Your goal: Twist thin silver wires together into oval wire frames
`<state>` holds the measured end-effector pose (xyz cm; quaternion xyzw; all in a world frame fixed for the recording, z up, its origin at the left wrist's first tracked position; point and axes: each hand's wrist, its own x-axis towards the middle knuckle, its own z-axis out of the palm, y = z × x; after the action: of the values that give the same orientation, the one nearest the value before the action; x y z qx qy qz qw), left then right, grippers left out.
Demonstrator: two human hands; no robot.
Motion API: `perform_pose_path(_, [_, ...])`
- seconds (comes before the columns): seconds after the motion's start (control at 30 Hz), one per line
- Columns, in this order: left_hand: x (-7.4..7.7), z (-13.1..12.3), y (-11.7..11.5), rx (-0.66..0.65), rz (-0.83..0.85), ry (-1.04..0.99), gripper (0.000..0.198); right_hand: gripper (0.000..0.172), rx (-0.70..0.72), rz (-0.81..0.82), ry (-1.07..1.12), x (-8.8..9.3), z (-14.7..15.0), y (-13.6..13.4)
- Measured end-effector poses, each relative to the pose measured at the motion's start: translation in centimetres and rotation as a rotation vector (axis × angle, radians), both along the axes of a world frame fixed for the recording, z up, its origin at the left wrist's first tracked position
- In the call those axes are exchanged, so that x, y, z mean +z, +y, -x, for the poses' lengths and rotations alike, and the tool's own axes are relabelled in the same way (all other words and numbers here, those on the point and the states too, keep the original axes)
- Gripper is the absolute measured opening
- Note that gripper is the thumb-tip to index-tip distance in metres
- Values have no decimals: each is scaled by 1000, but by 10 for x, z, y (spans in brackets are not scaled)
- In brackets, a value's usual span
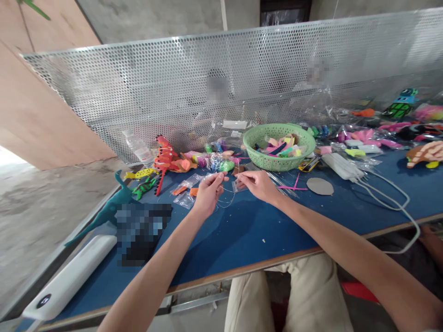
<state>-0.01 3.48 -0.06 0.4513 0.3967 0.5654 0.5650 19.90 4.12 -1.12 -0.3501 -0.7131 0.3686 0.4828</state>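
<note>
My left hand (210,191) is closed in a pinch over the blue table, gripping a thin pale thread or wire (226,206). Its loose part curves in a loop between my two hands. A short gap to the right, my right hand (256,183) is also pinched at the fingertips, with the strand running up to them; whether a small piece sits there too is unclear. A brown bit (238,169) shows just behind the fingertips. Left of my left hand lies a clear plastic bag with orange pieces (185,190). Thin straight wires (285,185) lie beside my right wrist.
Behind stands a green basket (280,162) of coloured pieces, backed by a perforated metal screen (155,87). Toy animals, including a red one (165,154) and a teal dinosaur (112,200), stand left. A white power bank (74,276), another with cables (341,166), and pink strips (294,187) lie around.
</note>
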Motion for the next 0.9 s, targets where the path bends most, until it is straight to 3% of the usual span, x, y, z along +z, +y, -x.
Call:
perform_pose_path(0.23, [-1,-6,-3,44,-74,55,34,47,80,138,116,-2,7,1])
perform_pose_path(0.63, [-2,-9,-5,50,-132,136,32,42,188,188,123,1,9,0])
perform_pose_path(0.77, [4,2,-7,104,-320,500,31,40,124,127,99,2,1,4])
perform_pose_path(0.9, [18,17,-9,350,-588,891,24,38,24,12,24,4,-8,7])
